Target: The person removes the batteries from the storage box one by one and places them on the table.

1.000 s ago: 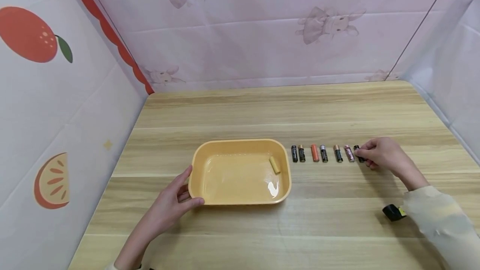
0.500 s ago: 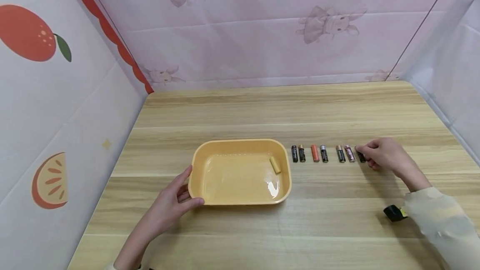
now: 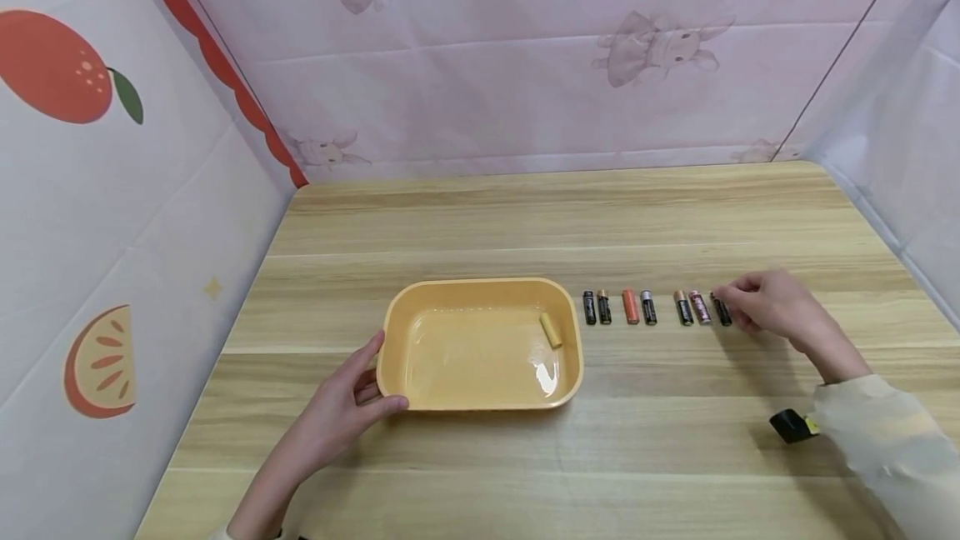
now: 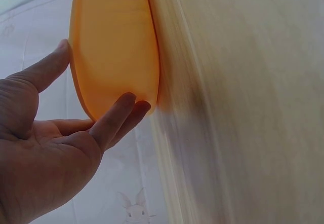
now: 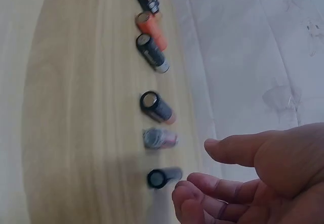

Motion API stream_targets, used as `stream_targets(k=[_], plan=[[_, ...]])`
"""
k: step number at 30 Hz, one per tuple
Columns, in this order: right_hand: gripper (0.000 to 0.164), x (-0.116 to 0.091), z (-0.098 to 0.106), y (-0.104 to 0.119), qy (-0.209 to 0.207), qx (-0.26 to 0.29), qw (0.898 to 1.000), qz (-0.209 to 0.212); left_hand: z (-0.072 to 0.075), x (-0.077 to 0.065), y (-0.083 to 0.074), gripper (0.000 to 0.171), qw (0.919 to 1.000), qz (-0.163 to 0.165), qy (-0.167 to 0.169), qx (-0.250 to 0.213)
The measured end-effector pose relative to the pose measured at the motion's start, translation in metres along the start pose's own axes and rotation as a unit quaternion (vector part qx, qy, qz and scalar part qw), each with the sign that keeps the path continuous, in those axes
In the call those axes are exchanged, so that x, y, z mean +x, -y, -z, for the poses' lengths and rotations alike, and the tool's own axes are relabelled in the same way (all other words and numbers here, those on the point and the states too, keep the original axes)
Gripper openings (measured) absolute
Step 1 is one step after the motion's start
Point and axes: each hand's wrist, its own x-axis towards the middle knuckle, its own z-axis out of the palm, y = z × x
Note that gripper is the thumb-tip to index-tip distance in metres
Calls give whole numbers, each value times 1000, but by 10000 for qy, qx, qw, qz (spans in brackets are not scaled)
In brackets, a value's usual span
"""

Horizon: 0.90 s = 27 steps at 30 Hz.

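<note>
A yellow plastic tub [image 3: 465, 357] stands on the wooden table, with a small yellow battery [image 3: 551, 330] lying inside near its right end. My left hand [image 3: 341, 407] holds the tub's left near corner, thumb at the rim and fingers against the outer wall. To the right of the tub runs a row of batteries: two black ones [image 3: 603, 307], an orange one [image 3: 630, 307], a black-and-silver one [image 3: 648, 307], a black-and-copper one [image 3: 683, 307], a pink one [image 3: 700, 307] and a black end battery [image 3: 722, 310]. My right hand [image 5: 268, 178] hovers beside that end battery, thumb and fingers apart, holding nothing.
A black object [image 3: 792, 426] with a yellow part shows by the right sleeve [image 3: 877, 432]. Fabric printed with rabbits [image 3: 652, 52] hangs behind the table, and a fruit-printed sheet [image 3: 180, 290] stands at its left side.
The black-and-copper battery and the end battery have shifted slightly right. My right hand has let go of the end battery and drawn a little away. My left hand stays on the tub.
</note>
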Motion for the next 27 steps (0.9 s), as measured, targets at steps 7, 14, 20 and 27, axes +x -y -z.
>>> stream_targets(k=[7, 14, 20, 27], plan=[[48, -10, 0, 37, -153, 106, 9988, 461, -1, 0, -1, 97, 10000, 12, -6, 64], [47, -21, -7, 94, 66, 539, 9954, 784, -1, 0, -2, 96, 9999, -10, 9, 167], [41, -24, -22, 136, 417, 1098, 9883, 972, 0, 0, -3, 97, 9997, 26, 17, 230], [46, -25, -52, 168, 1339, 1575, 9698, 1295, 0, 0, -4, 97, 9995, -49, 26, 304]])
